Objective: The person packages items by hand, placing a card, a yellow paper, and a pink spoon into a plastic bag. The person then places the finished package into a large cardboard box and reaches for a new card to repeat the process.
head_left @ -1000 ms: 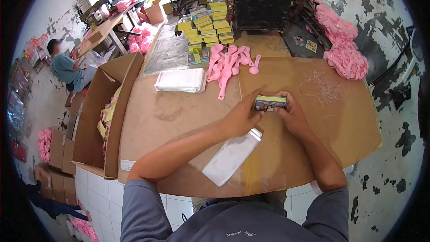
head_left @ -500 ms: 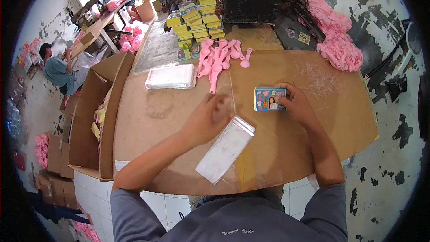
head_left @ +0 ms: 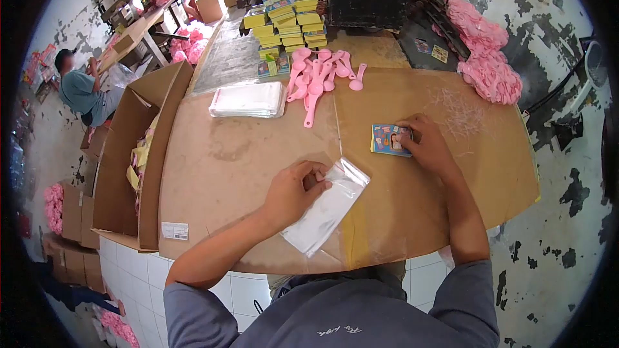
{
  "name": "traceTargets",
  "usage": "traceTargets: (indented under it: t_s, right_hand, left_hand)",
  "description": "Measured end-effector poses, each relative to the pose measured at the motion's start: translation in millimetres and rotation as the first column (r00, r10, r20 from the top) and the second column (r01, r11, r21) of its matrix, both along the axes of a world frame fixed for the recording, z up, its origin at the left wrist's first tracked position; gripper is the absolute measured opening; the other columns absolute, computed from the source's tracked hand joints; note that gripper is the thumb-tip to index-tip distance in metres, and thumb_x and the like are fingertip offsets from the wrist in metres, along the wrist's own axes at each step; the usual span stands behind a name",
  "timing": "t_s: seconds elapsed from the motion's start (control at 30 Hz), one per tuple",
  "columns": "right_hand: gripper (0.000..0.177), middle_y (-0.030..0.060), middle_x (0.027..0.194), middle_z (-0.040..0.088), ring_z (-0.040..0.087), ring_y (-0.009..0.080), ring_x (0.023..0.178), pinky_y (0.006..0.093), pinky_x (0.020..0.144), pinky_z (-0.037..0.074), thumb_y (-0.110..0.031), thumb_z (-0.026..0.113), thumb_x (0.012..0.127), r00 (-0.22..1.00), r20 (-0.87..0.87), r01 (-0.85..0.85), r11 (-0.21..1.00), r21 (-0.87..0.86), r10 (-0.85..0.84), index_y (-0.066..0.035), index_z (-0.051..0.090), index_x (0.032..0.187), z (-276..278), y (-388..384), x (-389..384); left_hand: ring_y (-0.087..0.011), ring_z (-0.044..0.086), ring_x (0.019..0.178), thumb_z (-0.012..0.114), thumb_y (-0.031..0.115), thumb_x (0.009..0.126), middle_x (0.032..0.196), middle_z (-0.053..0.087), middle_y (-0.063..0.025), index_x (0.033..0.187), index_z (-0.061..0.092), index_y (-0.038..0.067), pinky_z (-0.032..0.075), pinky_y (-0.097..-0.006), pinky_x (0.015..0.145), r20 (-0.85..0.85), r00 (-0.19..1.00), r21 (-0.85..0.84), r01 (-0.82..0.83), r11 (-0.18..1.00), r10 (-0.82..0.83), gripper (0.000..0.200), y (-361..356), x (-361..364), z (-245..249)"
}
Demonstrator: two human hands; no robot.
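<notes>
Head view: the left hand (head_left: pixel 298 192), fingers narrowed at clear sleeves (head_left: pixel 325 214), grip unclear, might lift several if they cling; the right hand (head_left: pixel 427 146) pinches picture cards (head_left: pixel 385 140).

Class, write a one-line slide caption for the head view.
Left hand at flat, translucent plastic sleeves, right hand on a rectangular blue illustrated card pack, pink plastic spoons beyond.
</notes>
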State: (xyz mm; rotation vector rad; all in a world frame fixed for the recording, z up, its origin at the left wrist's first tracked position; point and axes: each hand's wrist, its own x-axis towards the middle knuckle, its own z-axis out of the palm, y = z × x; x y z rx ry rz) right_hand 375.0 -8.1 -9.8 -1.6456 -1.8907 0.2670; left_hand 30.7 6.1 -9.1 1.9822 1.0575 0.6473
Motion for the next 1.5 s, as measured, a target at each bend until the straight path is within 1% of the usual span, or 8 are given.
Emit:
traceTargets:
  t_s: [0.4,0.5,0.6,0.8,0.97,1.2,1.27,1.5]
  right_hand:
    - [0.018,0.0062,0.105,0.070,0.065,0.0180,0.093,0.0349,0.087,0.050,-0.013,0.073,0.090,0.865,-0.489,0.045,0.989,-0.142,-0.110,-0.003,0.068,0.105,13.1,-0.8,2.5]
    - [0.017,0.0060,0.106,0.070,0.066,0.0181,0.095,0.0355,0.083,0.052,-0.013,0.068,0.094,0.559,-0.803,-0.427,0.902,-0.064,0.208,-0.003,0.067,0.108,31.7,-17.8,-25.6]
    - [0.016,0.0090,0.107,0.070,0.067,0.0211,0.098,0.0368,0.085,0.053,-0.011,0.064,0.095,0.574,-0.650,-0.698,0.713,-0.071,0.497,-0.003,0.067,0.109,30.7,-29.1,-66.4]
    - [0.018,0.0135,0.106,0.069,0.065,0.0293,0.098,0.0403,0.093,0.049,-0.012,0.065,0.092,0.780,-0.151,-0.625,0.767,-0.146,0.607,-0.005,0.068,0.108,13.9,-30.6,-76.7]
    - [0.019,0.0121,0.107,0.070,0.064,0.0301,0.099,0.0404,0.094,0.047,-0.011,0.068,0.088,0.790,-0.223,-0.606,0.783,-0.138,0.572,-0.006,0.069,0.106,19.7,-32.4,-71.9]
    - [0.024,0.0120,0.105,0.070,0.066,0.0314,0.103,0.0411,0.094,0.048,-0.005,0.068,0.083,0.669,-0.222,-0.693,0.703,0.161,0.710,-0.004,0.067,0.107,38.3,-40.1,-87.4]
    - [0.024,0.0119,0.105,0.070,0.065,0.0328,0.103,0.0419,0.095,0.047,-0.005,0.068,0.083,0.719,-0.087,-0.692,0.722,-0.008,0.689,-0.005,0.068,0.108,23.9,-40.1,-91.6]
    - [0.022,0.0112,0.103,0.070,0.067,0.0257,0.094,0.0385,0.086,0.052,-0.009,0.067,0.090,0.779,-0.265,-0.609,0.787,-0.104,0.568,-0.004,0.068,0.112,21.3,-35.5,-81.6]
  left_hand:
    - [-0.0124,0.060,0.064,0.076,0.013,0.091,0.083,0.072,-0.0075,0.104,0.072,0.003,0.050,-0.0293,0.061,0.092,0.996,0.115,0.003,0.993,-0.013,0.017,2.6,-5.1,-5.2]
    - [-0.0134,0.060,0.064,0.074,0.012,0.092,0.083,0.072,-0.0089,0.105,0.071,0.003,0.050,-0.0299,0.061,0.069,0.997,0.160,0.019,0.987,-0.031,0.017,1.2,-6.4,-3.9]
    - [-0.0130,0.060,0.064,0.073,0.010,0.092,0.083,0.070,-0.0085,0.105,0.070,0.002,0.049,-0.0295,0.061,0.080,0.996,0.162,0.035,0.986,-0.049,0.015,1.3,-5.7,-7.2]
    - [-0.0076,0.058,0.069,0.070,0.008,0.094,0.086,0.070,-0.0038,0.102,0.068,0.001,0.047,-0.0247,0.063,0.262,0.965,0.009,0.017,1.000,-0.018,0.011,6.9,-10.4,-8.7]
    - [-0.0030,0.055,0.070,0.068,0.007,0.097,0.087,0.069,-0.0016,0.107,0.065,0.000,0.045,-0.0220,0.062,0.506,0.859,-0.342,0.119,0.932,0.076,0.013,13.1,-10.4,-11.5]
    - [-0.0042,0.058,0.071,0.067,0.007,0.097,0.088,0.069,-0.0006,0.109,0.065,-0.001,0.048,-0.0222,0.063,0.225,0.974,-0.177,0.024,0.984,0.016,0.014,5.3,-8.7,-7.5]
    - [-0.0053,0.059,0.072,0.066,0.007,0.097,0.090,0.070,-0.0012,0.107,0.064,-0.001,0.050,-0.0227,0.065,0.176,0.984,-0.163,0.039,0.986,-0.010,0.012,6.5,-9.9,-9.4]
    - [-0.0132,0.069,0.077,0.063,0.007,0.100,0.096,0.071,-0.0080,0.109,0.060,0.001,0.056,-0.0276,0.066,0.600,0.800,-0.296,0.217,0.930,0.004,0.011,20.7,-20.4,-1.3]
